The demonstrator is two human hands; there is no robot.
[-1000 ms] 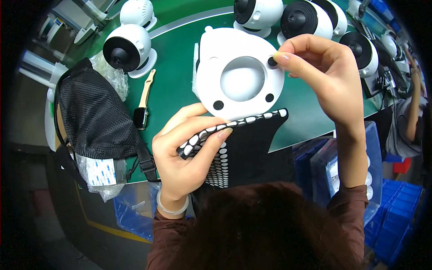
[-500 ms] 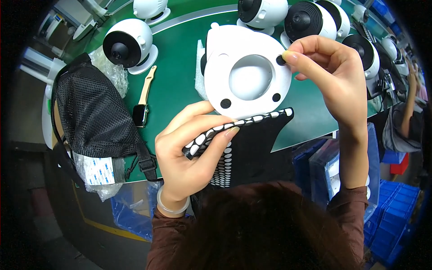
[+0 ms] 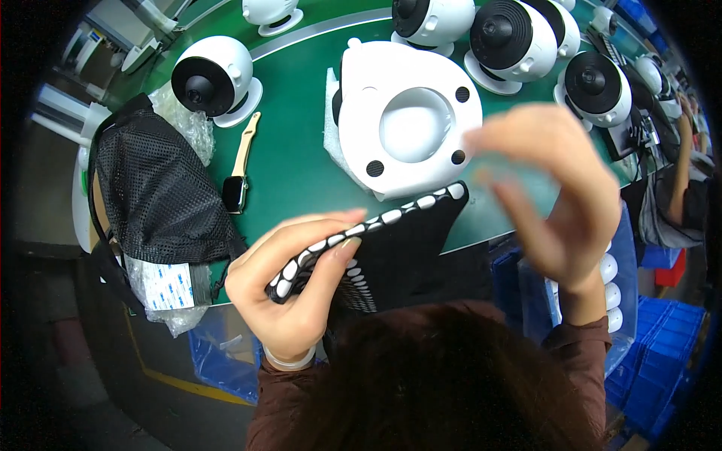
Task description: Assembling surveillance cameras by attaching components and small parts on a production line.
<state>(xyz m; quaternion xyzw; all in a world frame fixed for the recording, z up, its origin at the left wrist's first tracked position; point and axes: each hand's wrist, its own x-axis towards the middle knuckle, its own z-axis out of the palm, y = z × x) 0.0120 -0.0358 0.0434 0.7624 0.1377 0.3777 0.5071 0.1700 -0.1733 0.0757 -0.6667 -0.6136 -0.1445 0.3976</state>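
Observation:
My left hand [image 3: 289, 282] is closed on a sheet of stick-on pads [image 3: 391, 217], black with white ovals, bent over along its upper edge. Behind the sheet, a white rounded device [image 3: 406, 64] lies with its base facing me. That base has a round recess [image 3: 417, 124] and three dark textured pads: an upper right pad [image 3: 462, 95], a lower right pad [image 3: 458, 157] and a lower left pad [image 3: 375, 168]. To the right of the device my right hand [image 3: 553, 177] is motion-blurred, thumb and fingers apart, with nothing visible between them.
White ball-shaped devices with black fronts stand behind, including one at left [image 3: 214, 79] and one at right [image 3: 598, 86]. A watch [image 3: 235, 192] and a black mesh bag [image 3: 162, 192] lie left on the green table [image 3: 286, 158]. Blue crates [image 3: 658, 353] stand lower right.
My right hand has come away from the upper right pad, moving down and opening. My left hand and the pad sheet have shifted left and slightly down.

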